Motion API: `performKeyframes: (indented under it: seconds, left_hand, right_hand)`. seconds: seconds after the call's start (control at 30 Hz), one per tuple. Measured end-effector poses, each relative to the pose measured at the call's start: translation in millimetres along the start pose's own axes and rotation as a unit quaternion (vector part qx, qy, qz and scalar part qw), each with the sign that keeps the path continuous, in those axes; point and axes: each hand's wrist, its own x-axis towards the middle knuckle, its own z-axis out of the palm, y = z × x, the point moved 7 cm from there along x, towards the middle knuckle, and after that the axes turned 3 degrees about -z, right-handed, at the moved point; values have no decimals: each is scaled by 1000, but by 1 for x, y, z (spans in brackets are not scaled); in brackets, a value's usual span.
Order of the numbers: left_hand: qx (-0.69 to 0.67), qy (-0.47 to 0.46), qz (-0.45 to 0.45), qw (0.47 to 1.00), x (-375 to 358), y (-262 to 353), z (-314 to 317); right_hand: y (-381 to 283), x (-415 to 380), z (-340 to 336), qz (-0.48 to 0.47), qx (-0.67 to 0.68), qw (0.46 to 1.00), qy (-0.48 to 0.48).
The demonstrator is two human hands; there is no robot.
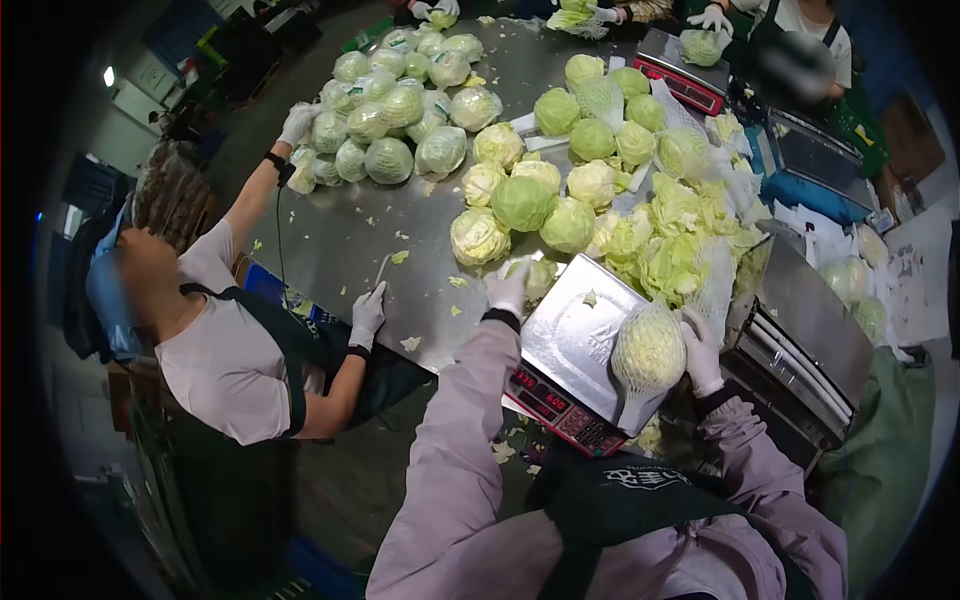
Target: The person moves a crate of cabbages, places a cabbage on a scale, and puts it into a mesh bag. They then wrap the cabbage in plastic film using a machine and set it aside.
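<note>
On the silver pan of a scale (565, 330) sits a cabbage in a white net (648, 345), the net's tail hanging toward me. My right hand (703, 355), in a white glove, is against the netted cabbage's right side with its fingers curled on it. Beyond the pan's far left corner, my gloved left hand (507, 288) grips a small green cabbage (538, 276), partly hidden by the fingers. Red digits glow on the scale's display (540, 395). Bare cabbages (522, 203) and loose leaves (675, 240) lie just past the scale.
A pile of wrapped cabbages (385, 110) stands at the table's far left. At left, a co-worker (240, 340) reaches to it and holds a thin tool in the other hand. A wrapping machine (800, 340) stands at right. Another scale (680, 75) and more people are across the table.
</note>
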Motion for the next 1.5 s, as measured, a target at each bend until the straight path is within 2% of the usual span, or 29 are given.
performKeyframes:
  seconds: [0.03,0.07,0.1,0.17,0.2,0.27,0.3,0.33,0.4,0.53,0.6,0.67,0.73,0.8,0.87,0.9,0.93,1.0,1.07,1.13,1.2,1.27,1.33,1.4,1.47,1.5]
  left_hand:
    - [-88,-140,-97,982,19,-28,22]
    - [-174,-273,-191,927,21,-42,41]
    - [-172,-277,-192,926,19,-40,40]
    - [-261,-295,-282,875,-1,-33,36]
    - [-259,-296,-282,875,-7,-31,28]
    - [-432,-383,-203,791,-20,0,17]
    - [-455,-415,-189,765,-30,14,7]
    - [-454,-413,-190,766,-39,21,-4]
    - [-505,-527,-132,671,-69,51,-17]
    - [-520,-584,-92,616,-107,62,-23]
    - [-511,-573,-78,635,-123,60,-21]
    - [-457,-553,-40,695,-137,55,-17]
    - [-464,-567,-45,679,-154,51,-8]
    - [-406,-510,-56,756,-157,39,1]
    - [-348,-485,-46,801,-149,11,17]
    - [-284,-446,17,849,-161,18,13]
    - [-259,-405,45,876,-163,13,15]
    - [-86,-346,181,917,-173,7,18]
    - [-82,-323,196,922,-179,0,19]
    - [-52,-296,77,951,-196,4,8]
    - [-92,-283,162,941,-182,-10,11]
    - [-109,-308,183,927,-172,-19,15]
    - [-78,-299,171,936,-185,-10,11]
    - [-91,-290,82,949,-219,11,10]
    - [-115,-291,146,939,-184,-13,16]
    - [-112,-276,146,943,-182,-16,15]
  right_hand:
    - [-7,-5,-2,3,-4,1000,16]
    - [-10,-8,-5,4,-9,999,31]
    - [-8,-11,-8,6,-10,999,35]
    - [-3,-18,-19,-1,-41,998,53]
    - [1,-24,-25,0,-41,998,55]
    - [8,-31,-32,29,36,998,42]
    - [3,-35,-34,39,47,998,33]
    - [4,-39,-36,40,49,997,32]
    - [8,-45,-41,59,65,996,35]
    - [5,-51,-43,40,53,997,35]
    - [2,-53,-43,38,55,997,38]
    - [1,-56,-42,36,112,992,44]
    - [-14,-64,-47,13,57,998,34]
    - [-15,-71,-49,-10,49,998,24]
    - [-6,-79,-52,2,94,995,27]
    - [-11,-83,-55,-6,72,997,15]
    - [-13,-88,-59,-14,47,999,5]
    - [-23,-95,-67,-89,-32,995,-8]
    - [-25,-99,-76,-76,-30,996,-46]
    - [-44,-95,-99,-93,-33,994,-44]
    - [-57,-88,-134,-24,-38,998,-55]
    - [-65,-80,-180,-77,-63,995,-28]
    - [-73,-69,-236,-97,-178,979,-15]
    - [-72,-61,-301,-62,-178,982,27]
    - [-68,-52,-370,-96,-261,958,74]
    - [-57,-45,-406,-89,-287,950,83]
